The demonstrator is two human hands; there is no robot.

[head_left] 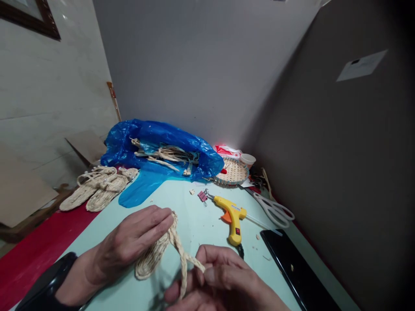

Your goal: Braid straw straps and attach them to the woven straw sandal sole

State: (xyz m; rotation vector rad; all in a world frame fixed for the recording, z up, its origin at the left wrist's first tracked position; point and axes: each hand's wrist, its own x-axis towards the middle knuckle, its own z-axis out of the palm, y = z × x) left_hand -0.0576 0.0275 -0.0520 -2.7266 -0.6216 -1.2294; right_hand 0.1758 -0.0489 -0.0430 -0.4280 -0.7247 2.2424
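Note:
My left hand (131, 242) lies flat with fingers together, pressing down on a small woven straw sole (151, 259) on the pale green tabletop (194, 216). A braided straw cord (181, 255) runs from the sole's far end toward me. My right hand (217, 276) is closed on that cord, pinching it between thumb and fingers near the bottom edge of the view.
A yellow glue gun (231, 216) lies just beyond my right hand, with a pink binder clip (202, 195), white scissors (275, 209) and a black phone (292, 268) to the right. A blue plastic bag (155, 151) of straw, a round woven tray (232, 172) and finished straw sandals (97, 188) sit behind.

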